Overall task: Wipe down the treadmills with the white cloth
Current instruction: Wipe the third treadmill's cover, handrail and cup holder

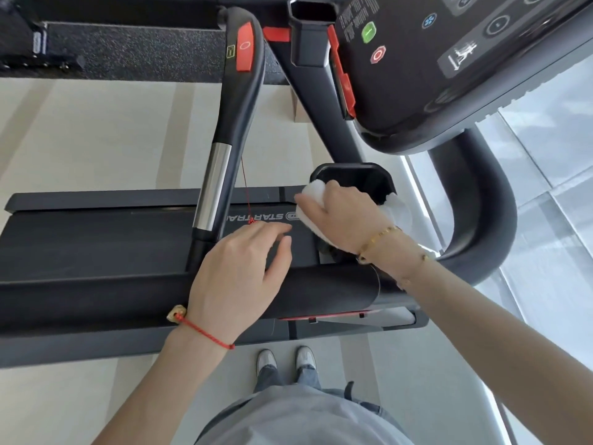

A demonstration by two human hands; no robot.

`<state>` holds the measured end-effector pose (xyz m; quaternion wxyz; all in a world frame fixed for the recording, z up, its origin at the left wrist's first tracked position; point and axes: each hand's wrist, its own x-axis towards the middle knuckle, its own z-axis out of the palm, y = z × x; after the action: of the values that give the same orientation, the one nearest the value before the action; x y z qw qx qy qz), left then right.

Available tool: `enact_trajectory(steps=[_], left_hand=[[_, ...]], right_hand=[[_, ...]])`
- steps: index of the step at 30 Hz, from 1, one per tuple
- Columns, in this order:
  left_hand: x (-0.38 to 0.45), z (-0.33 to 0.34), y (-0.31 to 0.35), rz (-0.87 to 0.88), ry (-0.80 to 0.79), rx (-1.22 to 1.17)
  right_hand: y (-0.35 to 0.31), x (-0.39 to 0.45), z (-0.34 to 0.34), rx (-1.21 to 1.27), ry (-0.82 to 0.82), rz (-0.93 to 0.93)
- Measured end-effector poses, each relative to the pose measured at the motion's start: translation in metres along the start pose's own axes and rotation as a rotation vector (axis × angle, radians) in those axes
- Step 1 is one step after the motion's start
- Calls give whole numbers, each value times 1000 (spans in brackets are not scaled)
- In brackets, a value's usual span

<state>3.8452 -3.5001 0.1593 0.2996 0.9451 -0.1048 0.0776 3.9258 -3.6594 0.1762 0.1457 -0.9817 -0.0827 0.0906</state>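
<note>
Two hands were at work over the treadmill (96,242), seen from above by a person standing beside its deck. The right hand (343,213) gripped the white cloth (313,191), bunched under the palm with its fingers curled over it, and pressed it at the rim of the black cup holder (369,178) that juts out below the console (449,69); a loose end of the cloth trailed out past the wrist. The left hand (239,271) held nothing, its fingers relaxed and spread, resting on or just above the dark side rail close to the foot of the handlebar (224,139); contact could not be told for sure. The step in hand looked like wiping the cup holder and the surfaces around it. Next would likely come a sweep round the holder's lip or into its well, which calls for turning the wrist to keep the cloth flat against a curved edge. Room was tight there: the console overhung the holder, the handlebar stood close to the left, and the curved grey frame arm (487,200) closed in the right. The belt offered open space leftward.
</note>
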Motion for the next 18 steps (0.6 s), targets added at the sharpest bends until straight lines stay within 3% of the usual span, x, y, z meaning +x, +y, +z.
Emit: enact_trajectory(steps=[4, 8, 12, 14, 18], left_hand=[[0, 0, 1, -8, 15, 18], [0, 0, 3, -26, 12, 20], [1, 1, 3, -57, 19, -16], [4, 2, 5, -71, 14, -47], [14, 10, 12, -84, 6, -79]], right_hand=[[-4, 1, 7, -3, 80, 39], [19, -33, 4, -195, 187, -224], [48, -52, -10, -182, 104, -441], [61, -65, -13, -208, 90, -426], [72, -86, -10, -172, 210, -305]])
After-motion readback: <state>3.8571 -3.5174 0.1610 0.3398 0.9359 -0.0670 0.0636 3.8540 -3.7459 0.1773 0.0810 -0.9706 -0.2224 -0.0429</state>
